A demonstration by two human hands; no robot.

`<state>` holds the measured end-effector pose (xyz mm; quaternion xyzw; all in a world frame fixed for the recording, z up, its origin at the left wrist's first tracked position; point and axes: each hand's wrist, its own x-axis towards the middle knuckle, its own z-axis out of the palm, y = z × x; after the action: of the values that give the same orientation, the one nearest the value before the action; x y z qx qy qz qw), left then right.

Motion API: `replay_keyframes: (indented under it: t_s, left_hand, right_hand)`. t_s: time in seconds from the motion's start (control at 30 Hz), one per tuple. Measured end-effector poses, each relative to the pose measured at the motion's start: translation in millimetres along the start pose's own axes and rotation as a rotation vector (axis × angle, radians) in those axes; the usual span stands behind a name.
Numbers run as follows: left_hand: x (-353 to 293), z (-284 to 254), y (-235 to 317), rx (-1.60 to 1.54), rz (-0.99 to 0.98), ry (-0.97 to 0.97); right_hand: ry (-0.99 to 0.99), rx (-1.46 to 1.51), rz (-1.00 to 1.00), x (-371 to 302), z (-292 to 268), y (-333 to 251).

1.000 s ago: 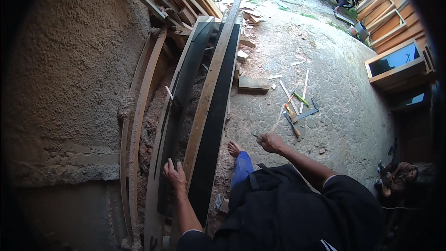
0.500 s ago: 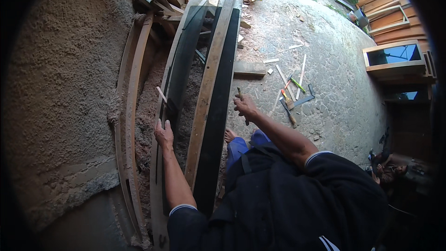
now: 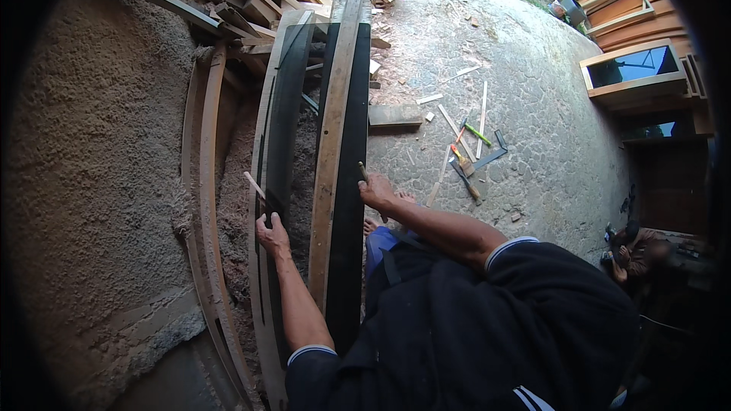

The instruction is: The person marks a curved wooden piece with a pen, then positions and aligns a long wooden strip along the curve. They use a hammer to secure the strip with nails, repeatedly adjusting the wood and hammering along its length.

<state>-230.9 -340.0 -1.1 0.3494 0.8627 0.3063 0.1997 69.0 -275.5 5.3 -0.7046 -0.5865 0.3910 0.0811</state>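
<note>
My left hand (image 3: 272, 236) is over the pale edge of a long dark plank (image 3: 289, 118), fingers curled. Against its fingertips is a dark, blocky piece (image 3: 275, 202) with a pale strip (image 3: 254, 185) sticking out at an angle; its kind cannot be made out. My right hand (image 3: 378, 192) is closed around a short brown stick-like tool (image 3: 362, 170), whose ends show above and below the fist. That hand is beside a second dark board (image 3: 352, 106), on which a long wooden batten (image 3: 333, 144) lies lengthwise.
A rough wall (image 3: 114, 144) stands left, with curved timbers (image 3: 204, 167) along it. Lumber is piled at the far left. On the floor are a paintbrush (image 3: 462, 161), a dark square (image 3: 491, 154) and thin strips. Wooden frames (image 3: 636, 72) and a seated person are at right.
My left hand and the dark piece with its pale strip have come nearer along the plank. My right hand, still holding the stick-like tool, has moved left and slightly nearer, to the second board.
</note>
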Motion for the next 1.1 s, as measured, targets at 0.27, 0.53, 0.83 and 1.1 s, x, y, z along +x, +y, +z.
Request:
replay_keyframes:
  t_s: [0.27, 0.53, 0.83, 1.1]
  left_hand:
    - [-6.4, 1.3, 2.8, 0.047, 0.046, -0.008]
    - [-70.8, -22.3, 11.0, -0.076, 0.042, 0.354]
    - [-336.5, -2.6, -32.9, -0.774, -0.813, 0.741]
    - [-405.1, 30.0, -86.9, -1.607, -1.169, 1.247]
  right_hand:
    - [0.017, -0.008, 0.007, 0.1, -2.5, 4.3]
    - [-0.215, 0.646, 0.213, 12.9, -12.6, 25.7]
    - [-0.485, 0.571, 0.203, 55.5, -28.8, 52.3]
    - [-0.656, 0.651, 0.213, 83.5, -22.5, 57.2]
